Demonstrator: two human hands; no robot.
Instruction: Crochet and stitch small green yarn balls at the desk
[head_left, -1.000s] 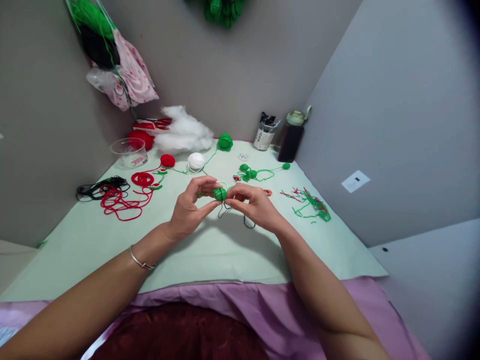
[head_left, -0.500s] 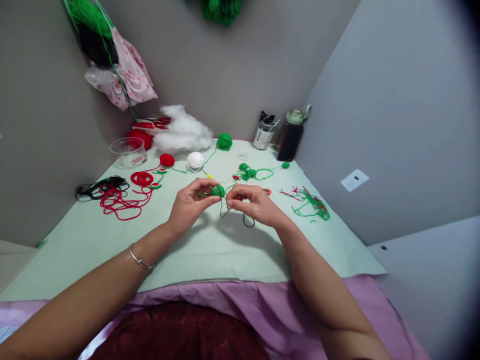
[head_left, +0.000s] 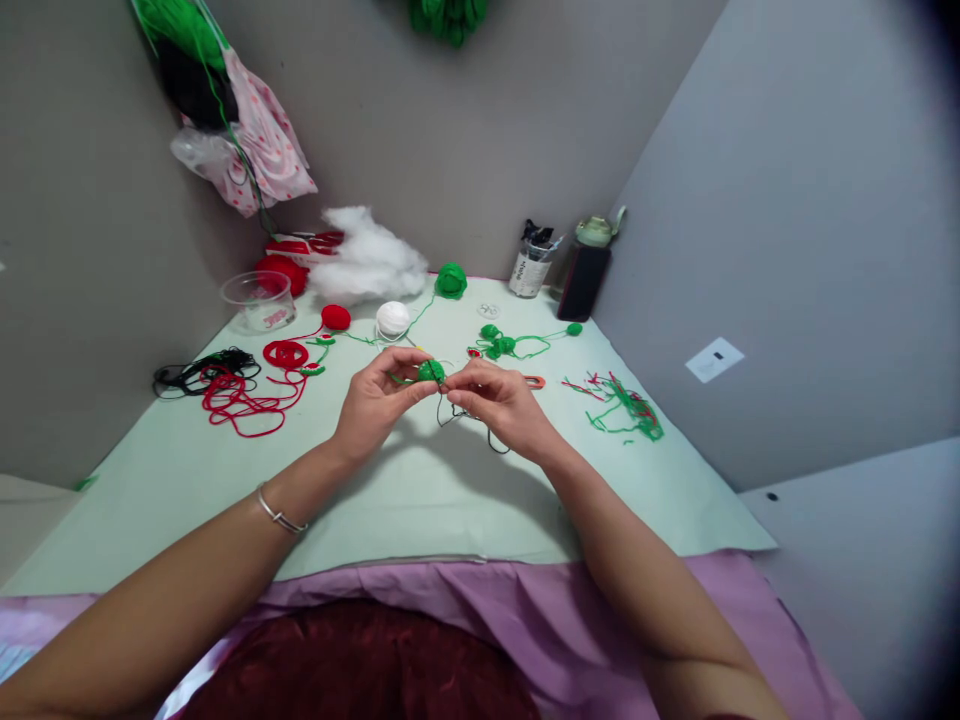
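Pale green table cover (head_left: 420,500), spread wide under everything, with purple cloth (head_left: 480,600) along its near edge. Above the far left corner, a pink spotted bag (head_left: 259,160) hung on the wall. Below it, white stuffing (head_left: 367,265) heaped at the back, just beside a red yarn ball (head_left: 281,272). Further right at the back, a dark bottle (head_left: 585,275) upright beside a small jar (head_left: 529,272). On the left, a clear plastic cup (head_left: 259,300), then loose red yarn (head_left: 240,400) tangled against black yarn (head_left: 195,372).

Over the middle of the table, left hand (head_left: 375,400) raised clear of the surface, thumb and fingers pinched on a small green crochet piece (head_left: 431,372) — held between the two hands. Right hand (head_left: 499,400) close against it, fingers curled and pinched together just beside the piece; what sat between those fingertips too small to make out. Black thread (head_left: 450,415) dangling in loops from below the piece down towards the table.

Smaller things behind the hands: white yarn ball (head_left: 392,318), green yarn ball (head_left: 451,281), small red ball (head_left: 336,317), green crochet bits (head_left: 499,345) with a trailing strand. Off to the right, green and red scraps (head_left: 622,408) — well apart from the hands. Thin bracelet (head_left: 277,515) on the left wrist.
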